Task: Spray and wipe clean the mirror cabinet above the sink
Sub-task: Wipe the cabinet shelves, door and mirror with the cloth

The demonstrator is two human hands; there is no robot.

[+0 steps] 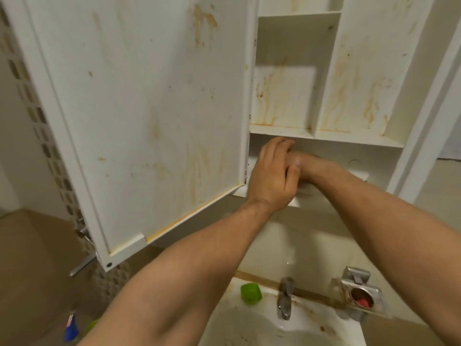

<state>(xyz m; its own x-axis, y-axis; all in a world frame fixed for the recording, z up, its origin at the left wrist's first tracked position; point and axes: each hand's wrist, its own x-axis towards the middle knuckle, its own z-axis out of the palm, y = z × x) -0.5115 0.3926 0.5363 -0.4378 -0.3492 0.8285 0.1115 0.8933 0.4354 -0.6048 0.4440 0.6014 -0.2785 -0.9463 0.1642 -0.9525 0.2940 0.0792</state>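
Inside cabinet (324,138), left hand (272,178) curled.

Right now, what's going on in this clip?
A person has the cabinet door swung open and both hands in the lowest compartment of the cabinet, under the stained shelf. The left hand overlaps the right hand; whether either holds a cloth is hidden. Rusty streaks cover the door and compartments. Below are the sink, its faucet and a green cup.

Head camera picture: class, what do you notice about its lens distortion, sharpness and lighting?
Head view: wide-angle lens bows the open cabinet door and frame edges; the left hand and right hand look slightly motion-blurred; the faucet is soft; light is dim and warm, with soft shadow under the shelf.
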